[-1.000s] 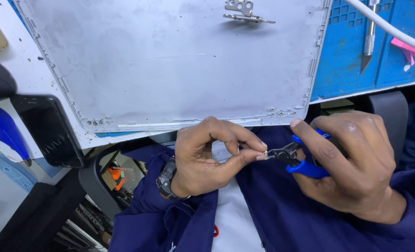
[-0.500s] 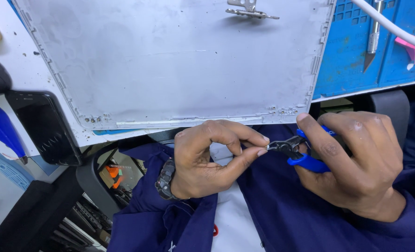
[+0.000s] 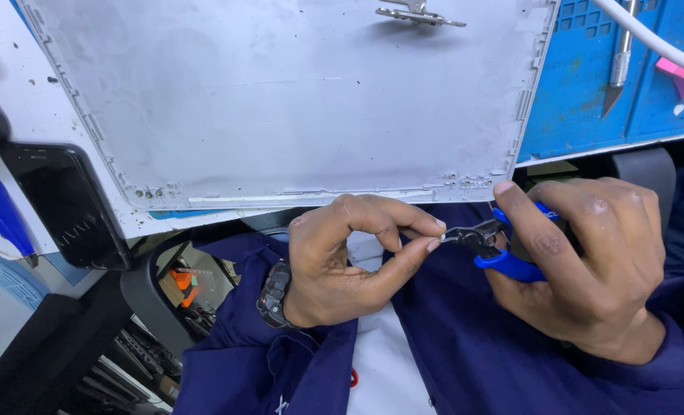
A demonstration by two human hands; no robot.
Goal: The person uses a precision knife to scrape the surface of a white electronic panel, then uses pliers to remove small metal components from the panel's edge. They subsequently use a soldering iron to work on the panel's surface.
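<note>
Pliers with blue handles (image 3: 503, 250) sit in the right hand (image 3: 588, 269), fingers wrapped round the grips, the dark nose pointing left toward the other hand. The left hand (image 3: 342, 265) pinches a tiny pale piece (image 3: 439, 240) between thumb and forefinger, right at the plier tips — held up close to the body, probably so the small part stays steady and easy to see. Whether the plier nose already bites on the piece is too small to tell. Both hands work over the lap, just below the bench edge (image 3: 203, 219). Above them a grey laptop lid panel (image 3: 280, 100) lies flat, with a metal hinge (image 3: 419, 14) near its far edge. A dark phone (image 3: 65, 204) lies to the left, a blue tray (image 3: 580, 92) with a craft knife (image 3: 619, 65) to the right — open room remains between hands and panel.
</note>
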